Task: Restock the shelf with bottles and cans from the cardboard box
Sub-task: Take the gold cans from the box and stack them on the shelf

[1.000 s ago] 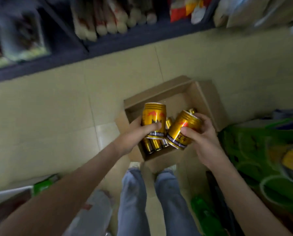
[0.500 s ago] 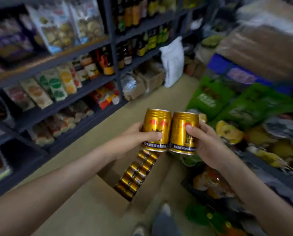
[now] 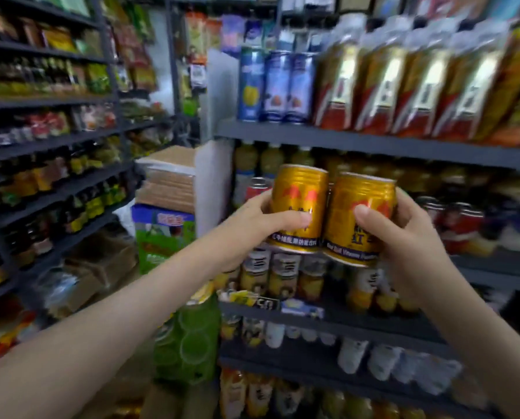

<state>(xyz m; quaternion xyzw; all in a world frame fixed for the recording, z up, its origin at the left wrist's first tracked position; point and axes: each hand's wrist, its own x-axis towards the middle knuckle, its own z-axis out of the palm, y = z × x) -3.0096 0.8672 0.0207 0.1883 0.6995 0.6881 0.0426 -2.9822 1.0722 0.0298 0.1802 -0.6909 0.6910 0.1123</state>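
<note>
Two gold cans with red markings are held up side by side in front of a dark grey shelf (image 3: 373, 146). My left hand (image 3: 261, 219) grips the left gold can (image 3: 298, 195), thumb across its front. My right hand (image 3: 403, 234) grips the right gold can (image 3: 361, 204) the same way. Both cans are upright, touching each other, level with the second shelf row where red cans (image 3: 461, 225) and yellow bottles (image 3: 270, 160) stand. The cardboard box is out of view.
The shelf above carries blue cans (image 3: 278, 86) and gold-and-red packs (image 3: 403, 86). Lower rows hold fruit jars (image 3: 282, 273) and white cups (image 3: 382, 358). Stacked cartons (image 3: 165, 207) and green packs (image 3: 189, 340) stand left of the shelf. Another shelving unit (image 3: 41, 164) lines the left.
The view has swung up from the box on the floor to the shelf on the right. Both hands have lifted the two gold cans to shelf height, still gripping them.
</note>
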